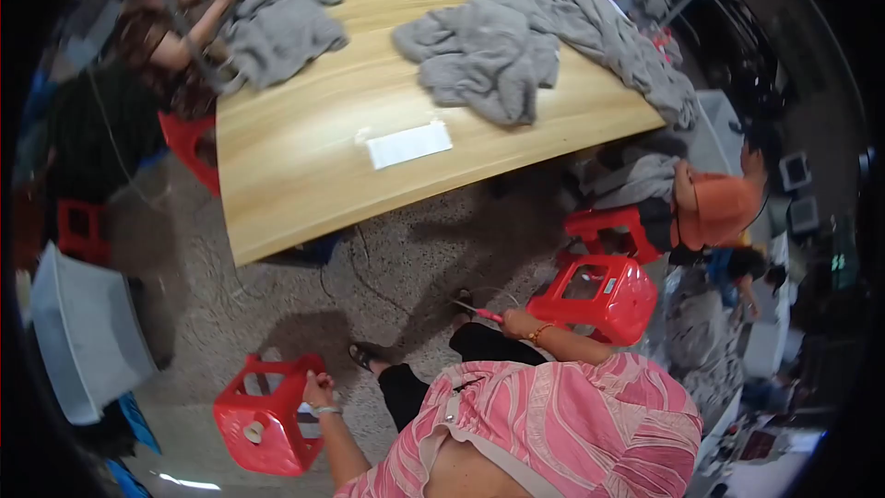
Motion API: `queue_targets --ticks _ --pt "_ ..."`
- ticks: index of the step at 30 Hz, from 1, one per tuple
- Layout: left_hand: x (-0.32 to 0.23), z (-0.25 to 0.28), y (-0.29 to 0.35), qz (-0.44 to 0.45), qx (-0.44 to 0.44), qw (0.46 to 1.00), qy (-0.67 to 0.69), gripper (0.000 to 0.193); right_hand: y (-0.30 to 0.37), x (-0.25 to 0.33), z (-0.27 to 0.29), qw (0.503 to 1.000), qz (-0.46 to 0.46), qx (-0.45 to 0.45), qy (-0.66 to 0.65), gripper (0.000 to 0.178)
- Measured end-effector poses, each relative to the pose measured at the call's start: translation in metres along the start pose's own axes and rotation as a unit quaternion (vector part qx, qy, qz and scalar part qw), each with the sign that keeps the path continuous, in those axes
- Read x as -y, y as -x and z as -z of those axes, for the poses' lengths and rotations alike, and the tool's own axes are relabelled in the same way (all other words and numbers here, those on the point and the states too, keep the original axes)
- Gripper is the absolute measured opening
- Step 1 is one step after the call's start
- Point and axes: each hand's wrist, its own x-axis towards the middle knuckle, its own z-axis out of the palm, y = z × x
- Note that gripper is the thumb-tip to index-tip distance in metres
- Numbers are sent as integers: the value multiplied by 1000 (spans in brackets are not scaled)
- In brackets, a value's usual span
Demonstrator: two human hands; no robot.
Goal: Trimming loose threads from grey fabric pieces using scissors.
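My right hand (524, 325) is closed round the red handle of a small tool with a thin, pointed metal blade (467, 306). The blade points up and left, away from my body; its exact kind is too small to tell. My left hand (320, 391) hangs at my side with its fingers curled, overlapping a leg of a red plastic stool (267, 443) in the picture. Whether it touches the stool, or has anything inside the curled fingers, is hidden. A small pale object (253, 432) shows on that stool's seat.
Ahead stands a wooden table (313, 148) with a white sheet (410, 145) and heaps of grey fleecy cloth (489, 55). Red stools (608, 300) stand at right. A grey-white bin (92, 332) is at left. Cables (359, 267) cross the floor. Other people sit around the table.
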Motion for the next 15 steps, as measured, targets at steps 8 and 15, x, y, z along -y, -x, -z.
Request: queue_targets --ticks 8,15 --pt "7 -358 161 -218 300 890 -264 20 43 -151 116 945 -27 -200 -257 21" --pt "30 -608 270 -423 448 701 -361 31 35 -218 199 892 -47 -295 -338 25"
